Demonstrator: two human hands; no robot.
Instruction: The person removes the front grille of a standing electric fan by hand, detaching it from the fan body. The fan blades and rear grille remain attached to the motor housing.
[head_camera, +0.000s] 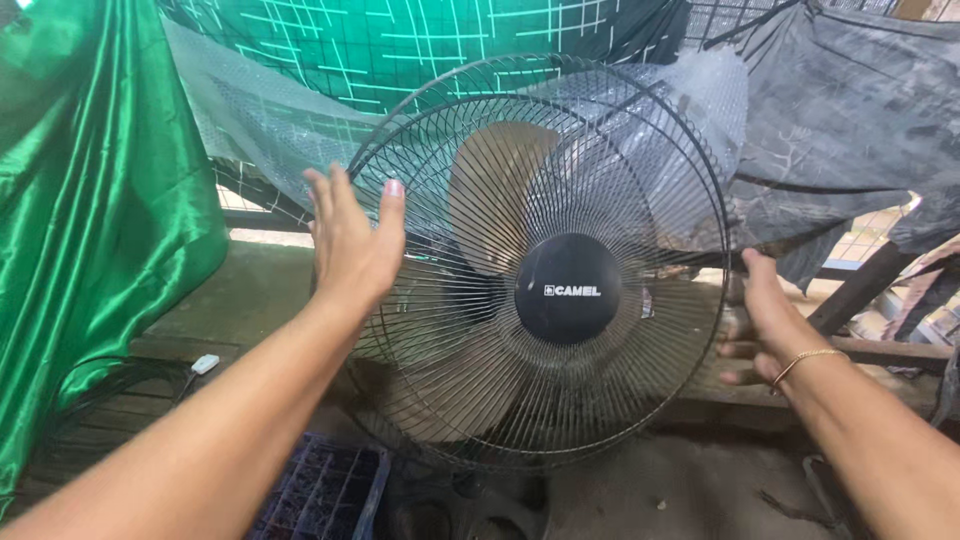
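A large electric fan with a black wire guard (600, 130) and a round black centre cap (567, 288) stands in front of me, its pale blades visible behind the wires. My left hand (352, 240) rests flat on the guard's left rim, fingers spread upward. At the right rim is my right hand (765, 322), wearing a thin gold bracelet, with its fingers curled round the guard's edge. Both hands are on the fan's cage, one on each side.
Shiny green cloth (90, 200) hangs at the left. Green netting and clear plastic sheet hang behind the fan, with dark grey tarpaulin (850, 110) at the right. A blue plastic crate (325, 490) lies on the ground below. A white plug (205, 364) on a cable lies at the left.
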